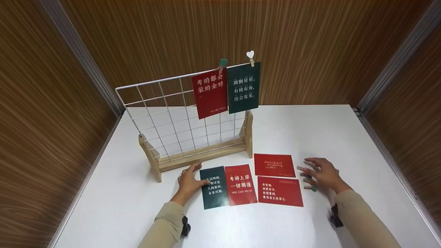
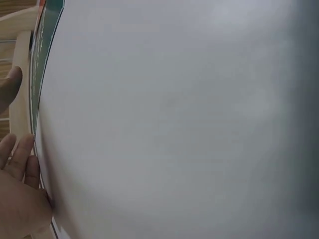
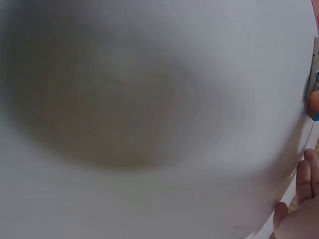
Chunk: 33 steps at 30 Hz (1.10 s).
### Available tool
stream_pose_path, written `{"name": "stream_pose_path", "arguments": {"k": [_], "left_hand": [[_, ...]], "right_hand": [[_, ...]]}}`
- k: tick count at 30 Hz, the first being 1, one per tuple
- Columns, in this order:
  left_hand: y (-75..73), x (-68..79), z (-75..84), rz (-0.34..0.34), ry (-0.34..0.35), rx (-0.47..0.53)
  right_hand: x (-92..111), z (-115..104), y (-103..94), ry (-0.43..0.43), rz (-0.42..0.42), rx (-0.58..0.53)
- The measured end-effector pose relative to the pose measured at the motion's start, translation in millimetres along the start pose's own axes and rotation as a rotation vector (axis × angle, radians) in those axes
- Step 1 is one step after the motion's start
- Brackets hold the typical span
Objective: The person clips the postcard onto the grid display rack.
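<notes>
My left hand point(image 1: 188, 181) is at the left edge of a dark green card point(image 1: 215, 198) with white writing, its thumb over the card and its fingers spread toward the rack. In the left wrist view the thumb point(image 2: 11, 88) and fingers stand apart. My right hand point(image 1: 325, 175) hovers over several small wooden clothespins point(image 1: 311, 188), fingers loosely bent and apart. The thumb overlaps one clothespin in the right wrist view, where a bit of blue shows. Between the hands lie a red card point(image 1: 241, 198) and two more red cards point(image 1: 275, 158) point(image 1: 280, 201) lying sideways.
Behind the cards stands a white wire grid rack point(image 1: 172, 103) on a wooden base point(image 1: 203, 156). Clothespins with a green heart point(image 1: 223, 62) and a white heart point(image 1: 250, 54) hold a red card point(image 1: 211, 98) and a green card point(image 1: 243, 103) on it. Wood-grained panels point(image 1: 310, 41) enclose the white table point(image 1: 310, 134).
</notes>
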<state>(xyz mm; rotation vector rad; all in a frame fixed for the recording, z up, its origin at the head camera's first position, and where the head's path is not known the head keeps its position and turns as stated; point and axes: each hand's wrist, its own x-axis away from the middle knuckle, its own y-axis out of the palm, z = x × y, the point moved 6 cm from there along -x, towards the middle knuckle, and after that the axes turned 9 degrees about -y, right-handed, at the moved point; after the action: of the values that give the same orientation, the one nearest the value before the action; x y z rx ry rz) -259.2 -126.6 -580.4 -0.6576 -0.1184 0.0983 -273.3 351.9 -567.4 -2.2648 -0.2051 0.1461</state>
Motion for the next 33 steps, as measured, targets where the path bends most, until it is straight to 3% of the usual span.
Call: {"name": "stream_pose_path", "arguments": {"k": [14, 33], "left_hand": [[0.0, -0.3, 0.9, 0.012, 0.005, 0.003], [2.8, 1.5, 2.7, 0.029, 0.040, -0.082]], "right_hand": [[-1.6, -3.8, -2.9, -0.037, 0.054, 0.023], [-4.5, 1.7, 1.1, -0.047, 0.056, 0.039]]}}
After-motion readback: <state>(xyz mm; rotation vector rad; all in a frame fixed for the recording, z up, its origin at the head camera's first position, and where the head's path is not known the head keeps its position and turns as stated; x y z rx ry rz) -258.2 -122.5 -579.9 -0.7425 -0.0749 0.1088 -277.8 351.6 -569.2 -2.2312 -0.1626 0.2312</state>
